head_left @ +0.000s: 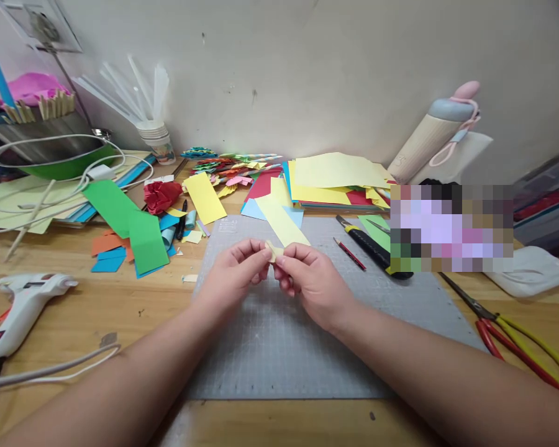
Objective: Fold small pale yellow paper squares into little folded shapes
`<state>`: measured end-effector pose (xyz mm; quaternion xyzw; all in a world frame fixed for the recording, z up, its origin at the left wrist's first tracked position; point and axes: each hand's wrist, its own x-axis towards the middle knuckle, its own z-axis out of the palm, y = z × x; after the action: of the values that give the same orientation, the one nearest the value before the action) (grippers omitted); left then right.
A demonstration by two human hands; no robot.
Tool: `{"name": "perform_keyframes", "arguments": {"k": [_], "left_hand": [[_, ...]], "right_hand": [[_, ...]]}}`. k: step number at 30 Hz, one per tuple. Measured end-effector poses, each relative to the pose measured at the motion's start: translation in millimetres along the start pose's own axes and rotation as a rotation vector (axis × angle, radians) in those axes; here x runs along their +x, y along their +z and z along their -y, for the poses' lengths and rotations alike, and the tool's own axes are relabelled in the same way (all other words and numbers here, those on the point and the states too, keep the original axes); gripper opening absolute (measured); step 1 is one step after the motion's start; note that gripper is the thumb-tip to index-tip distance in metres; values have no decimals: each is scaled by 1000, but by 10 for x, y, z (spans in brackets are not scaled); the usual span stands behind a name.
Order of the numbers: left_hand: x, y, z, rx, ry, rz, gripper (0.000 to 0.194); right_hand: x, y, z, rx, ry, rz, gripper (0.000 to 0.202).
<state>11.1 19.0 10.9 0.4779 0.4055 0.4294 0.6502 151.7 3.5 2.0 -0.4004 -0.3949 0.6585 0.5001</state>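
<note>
Above the grey cutting mat, my left hand and my right hand meet fingertip to fingertip. Both pinch a small folded piece of pale yellow paper between thumbs and fingers. Much of that piece is hidden by the fingers. Just beyond them lies a long pale yellow paper strip, reaching back off the mat. To the right of my right hand rest a red and black pencil and a black and yellow utility knife.
Scissors lie at the right, a white glue gun with its cable at the left. Green paper strips and scraps are left of the mat. Behind stand stacked paper, paper cups with straws and a bottle.
</note>
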Motion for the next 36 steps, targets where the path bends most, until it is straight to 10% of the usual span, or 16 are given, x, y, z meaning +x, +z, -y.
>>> {"name": "perform_keyframes", "arguments": {"k": [17,25,36], "left_hand": [[-10,-80,79,38,-16,-15,22],[-39,-87,149,-262,-185,165,22],[-81,-93,68,210,-4,217,30]], "right_hand": [[-28,-105,-34,-234,10,99,26],[-15,-124,-65,-24,91,167,23],[-57,-105,-63,-145,151,180,29]]}}
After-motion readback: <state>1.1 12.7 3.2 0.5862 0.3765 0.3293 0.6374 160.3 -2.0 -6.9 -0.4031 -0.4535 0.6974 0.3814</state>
